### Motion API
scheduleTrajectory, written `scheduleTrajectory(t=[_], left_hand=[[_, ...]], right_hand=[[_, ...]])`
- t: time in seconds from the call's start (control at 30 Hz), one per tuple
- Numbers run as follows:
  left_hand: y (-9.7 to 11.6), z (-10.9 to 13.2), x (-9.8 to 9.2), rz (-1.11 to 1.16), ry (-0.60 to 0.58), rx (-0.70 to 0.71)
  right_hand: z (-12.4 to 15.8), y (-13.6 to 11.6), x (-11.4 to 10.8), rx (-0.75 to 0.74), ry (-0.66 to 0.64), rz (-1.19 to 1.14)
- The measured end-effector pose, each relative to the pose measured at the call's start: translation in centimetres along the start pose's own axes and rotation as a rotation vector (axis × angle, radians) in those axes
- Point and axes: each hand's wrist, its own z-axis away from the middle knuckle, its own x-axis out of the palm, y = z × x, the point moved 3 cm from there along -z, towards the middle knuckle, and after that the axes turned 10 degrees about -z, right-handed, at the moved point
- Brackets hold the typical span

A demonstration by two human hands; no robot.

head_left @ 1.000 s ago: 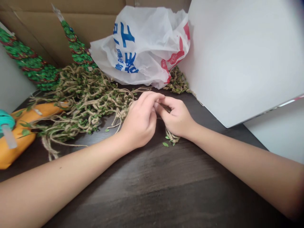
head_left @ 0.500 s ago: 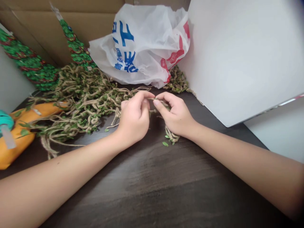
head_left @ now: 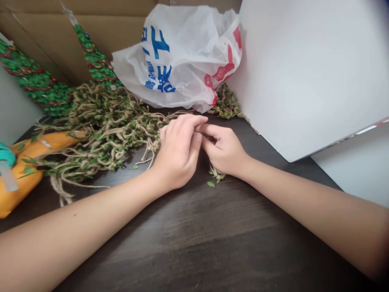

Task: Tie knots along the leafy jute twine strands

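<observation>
A tangled heap of jute twine with small green leaves (head_left: 106,129) lies on the dark wooden table (head_left: 197,243). My left hand (head_left: 178,152) and my right hand (head_left: 225,150) meet at the heap's right end, fingertips touching. Both are curled round a strand of the leafy twine. A short bunch of that twine (head_left: 217,175) sticks out below my right hand, with a loose green leaf beside it. The pinched part of the strand is hidden behind my fingers.
A white plastic bag (head_left: 185,56) with blue and red print sits behind the hands. A large white board (head_left: 304,73) leans at the right. Green beaded cones (head_left: 39,85) and an orange object (head_left: 24,174) lie at the left. Brown cardboard (head_left: 60,24) stands behind.
Half a second ago my hands were slightly apart with the strand stretched between them. Now they have come together again, the left fingers lying over the right fingertips.
</observation>
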Motion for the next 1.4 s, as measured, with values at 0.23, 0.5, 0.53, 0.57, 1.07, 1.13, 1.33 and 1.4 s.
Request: scheduleTrajectory(t=[0.23, 0.5, 0.53, 0.57, 1.07, 1.13, 1.33, 1.4], left_hand=[[-0.8, 0.0, 0.7, -0.094, -0.09, -0.125], [-1.0, -0.2, 0.7, -0.01, -0.122, -0.166], [-1.0, -0.3, 0.6, 0.02, -0.117, -0.175], [-1.1, -0.3, 0.5, 0.046, -0.103, -0.187], [-0.7, -0.6, 0.6, 0.042, -0.151, -0.084], [-0.6, -0.6, 0.3, 0.153, -0.115, -0.048], [-1.0, -0.5, -0.2, 0.367, 0.012, -0.118], [-0.9, -0.3, -0.1, 0.405, 0.036, -0.095]], right_hand=[[0.2, -0.3, 0.3, -0.011, -0.07, 0.087], [0.2, -0.5, 0.3, 0.018, -0.046, 0.021], [0.2, -0.5, 0.2, 0.017, -0.03, 0.022], [0.2, -0.5, 0.1, 0.017, -0.008, 0.038], [-0.1, -0.8, -0.5, -0.049, 0.176, 0.079], [-0.2, -0.5, -0.5, -0.006, 0.157, 0.053], [-0.3, -0.1, -0.3, -0.005, 0.087, 0.069], [-0.2, 0.0, -0.2, -0.021, 0.066, 0.091]])
